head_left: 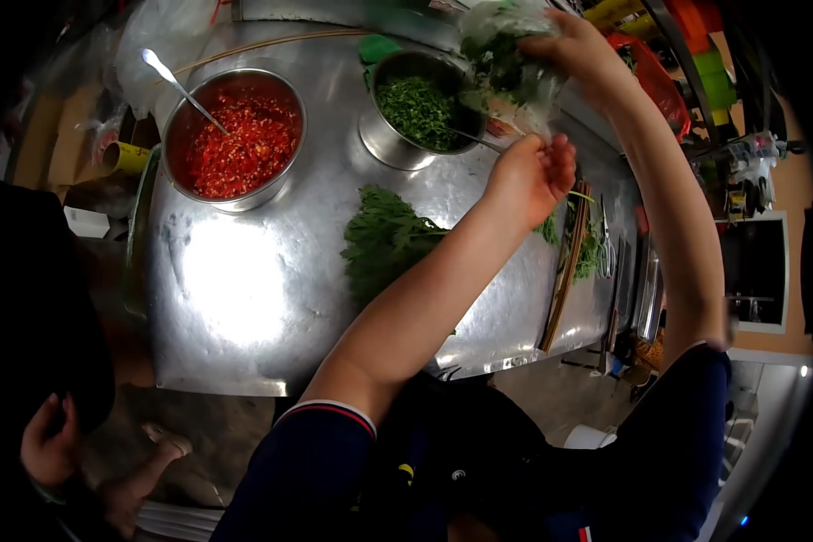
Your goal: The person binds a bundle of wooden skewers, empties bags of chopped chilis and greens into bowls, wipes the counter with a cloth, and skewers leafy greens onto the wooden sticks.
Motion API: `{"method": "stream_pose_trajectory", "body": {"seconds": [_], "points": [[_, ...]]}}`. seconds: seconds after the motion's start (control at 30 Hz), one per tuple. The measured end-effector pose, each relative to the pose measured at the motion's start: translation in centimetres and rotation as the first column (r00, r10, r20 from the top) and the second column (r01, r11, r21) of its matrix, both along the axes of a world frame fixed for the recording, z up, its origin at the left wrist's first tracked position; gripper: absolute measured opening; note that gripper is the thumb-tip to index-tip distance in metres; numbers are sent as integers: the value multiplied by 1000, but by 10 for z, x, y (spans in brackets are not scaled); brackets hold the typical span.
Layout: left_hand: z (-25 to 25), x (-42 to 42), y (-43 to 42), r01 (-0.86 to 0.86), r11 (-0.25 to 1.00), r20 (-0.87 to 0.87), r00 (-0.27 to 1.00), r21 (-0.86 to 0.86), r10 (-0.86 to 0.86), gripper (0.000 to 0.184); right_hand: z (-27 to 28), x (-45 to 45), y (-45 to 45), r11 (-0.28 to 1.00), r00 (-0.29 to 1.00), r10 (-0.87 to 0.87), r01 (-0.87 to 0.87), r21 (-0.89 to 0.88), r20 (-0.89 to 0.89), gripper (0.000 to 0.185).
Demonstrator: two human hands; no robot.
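Translucent plastic bag with dark green leaves inside hangs at the right side of a round steel bowl, towards the far edge of the shiny metal counter. I see the right hand grasping the bag's upper part, its fingers pressed into the crumpled plastic. The left hand is lower, just beside the bag's bottom end, its fingers curled inward; I cannot tell from my feed whether they clench any plastic. Finely chopped green herbs sit in the bowl, and a thin metal handle slants out towards that hand. Nearer me, partly behind the left forearm, lies a broad bunch of jagged green leaves. Well to the left stands a wider steel bowl of chopped red mixture, a silvery spoon leaning in it. Long brown sticks lie near the counter's right end. At lower left I have another person's hand.
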State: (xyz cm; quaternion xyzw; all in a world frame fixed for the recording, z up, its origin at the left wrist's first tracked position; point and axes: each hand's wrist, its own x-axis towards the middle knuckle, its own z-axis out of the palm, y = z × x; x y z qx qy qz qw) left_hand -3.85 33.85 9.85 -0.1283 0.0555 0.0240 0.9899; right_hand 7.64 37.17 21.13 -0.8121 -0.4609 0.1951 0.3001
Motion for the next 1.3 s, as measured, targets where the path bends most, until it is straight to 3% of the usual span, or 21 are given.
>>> {"method": "stream_pose_trajectory", "body": {"seconds": [0.2,0.3,0.33,0.4,0.53,0.6,0.7,0.83,0.93,1.0,1.07,1.13,1.2,1.23,1.27,1.3], "points": [[7,-6,-2,-113,994,-65,992,-10,112,18,-6,9,-27,998,970,-22,36,52,-243,40],[2,1,-3,-147,989,-20,989,-17,147,22,3,2,-55,963,902,-206,255,82,-379,38],[5,0,-3,-194,979,-24,980,55,196,23,4,3,-64,940,874,-262,328,98,-409,38],[12,-5,-8,-279,940,-8,958,195,286,25,-8,9,-89,875,772,-98,368,316,-628,34],[42,-30,-22,-342,772,114,935,535,335,31,-33,-12,-155,623,642,28,588,516,-766,36],[47,-37,-38,-257,720,108,963,644,247,29,-50,-32,-199,530,595,120,639,558,-795,45],[27,-55,-65,-42,662,-54,991,748,124,32,-81,-77,-263,506,495,86,725,466,-864,51],[-15,-70,-101,186,529,-278,955,828,100,30,-133,-122,-323,566,428,-41,755,332,-903,56],[-37,-78,-113,324,309,-364,928,894,82,32,-144,-137,-356,684,416,-139,697,217,-899,57],[-41,-79,-116,344,125,-358,926,930,118,36,-148,-134,-372,698,367,-267,712,84,-891,53],[-38,-81,-118,356,-23,-351,929,934,119,41,-141,-133,-378,648,388,-396,761,46,-833,26],[-22,-87,-118,380,17,-379,920,925,97,36,-147,-126,-386,688,545,-400,710,152,-737,17],[-12,-91,-115,421,60,-426,898,905,113,31,-143,-125,-384,647,648,-428,706,287,-630,16],[-14,-93,-109,407,56,-411,900,912,147,26,-131,-126,-382,610,637,-444,730,308,-630,12],[-18,-93,-103,392,54,-395,901,919,178,22,-126,-122,-383,618,706,-432,685,386,-561,14],[-19,-94,-99,379,-21,-368,908,925,200,18,-124,-121,-383,660,746,-470,652,374,-472,13]]}}
